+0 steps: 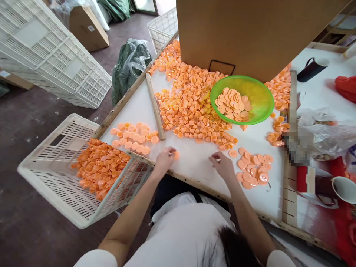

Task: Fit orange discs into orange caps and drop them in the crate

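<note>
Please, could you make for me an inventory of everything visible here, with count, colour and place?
Table: one, white, centre
Cup-like pieces: many, orange, heaped mid-table
Bowl: one, green, right of the heap's middle
Discs: many, orange, table left and right, also in bowl
Wooden strip: one, brown, left of heap
Large carton: one, brown, far end
Mugs: two, dark outside, right
Clear plastic: count unclear, right
Red bundle: one, red, far right
Near crate: one, white, lower left, holding orange pieces
Other crates: several, white, upper left
Right-side clutter: too crowded to count
Shirt: one, white, bottom
Left hand: one, bare, at a blurred orange piece
Right hand: one, bare, beside right-hand discs
</note>
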Demonstrator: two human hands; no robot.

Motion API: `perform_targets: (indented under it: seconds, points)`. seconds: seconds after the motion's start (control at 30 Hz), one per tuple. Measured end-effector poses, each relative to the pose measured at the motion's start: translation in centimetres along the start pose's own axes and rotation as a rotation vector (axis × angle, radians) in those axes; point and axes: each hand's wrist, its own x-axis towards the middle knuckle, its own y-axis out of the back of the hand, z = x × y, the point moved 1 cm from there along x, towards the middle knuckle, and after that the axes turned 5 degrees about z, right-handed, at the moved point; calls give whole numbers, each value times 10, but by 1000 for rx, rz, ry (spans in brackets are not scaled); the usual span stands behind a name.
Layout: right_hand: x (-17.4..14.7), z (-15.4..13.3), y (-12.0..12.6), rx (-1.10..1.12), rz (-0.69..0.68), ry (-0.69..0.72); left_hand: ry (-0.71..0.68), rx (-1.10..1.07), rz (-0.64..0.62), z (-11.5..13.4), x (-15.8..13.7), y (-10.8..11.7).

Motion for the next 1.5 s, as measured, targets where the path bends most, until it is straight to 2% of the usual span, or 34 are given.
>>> perform_targets:
  seconds: [0.1,0.17,0.3,0.4,0.53,0.6,0.67,0.73,0.8,0.93,1.1,1.3,1.5]
  points:
    - [3,27,35,-262,293,33,-59,179,342,-16,5,40]
    - [8,42,46,-376,356,11,-178,234,432,-14,9,44]
    - [11,51,40,-463,318,-5,-354,222,301,10,30,5]
    - [5,47,30,-464,302,46,-361,297,242,25,54,-20]
    - [-3,47,29,-410,328,101,-313,281,190,26,67,-22]
    - [-5,47,32,-353,352,93,-268,155,128,25,55,-21]
    - [-4,45,33,-267,353,72,-216,8,-23,27,32,-28]
    - [-1,41,31,-154,296,23,-196,-105,-230,32,7,-43]
    - [1,35,24,-20,200,-34,-205,-138,-360,39,-14,-58]
    - [2,28,4,165,67,-37,-194,-37,-337,48,-25,-72]
    - [-6,31,-6,214,46,-62,-144,28,-247,43,-14,-64]
    - [-10,16,-18,387,-63,-113,-54,-125,-152,34,-12,-59]
    - [-1,-9,-42,321,-136,2,46,-370,-297,30,-18,-65]
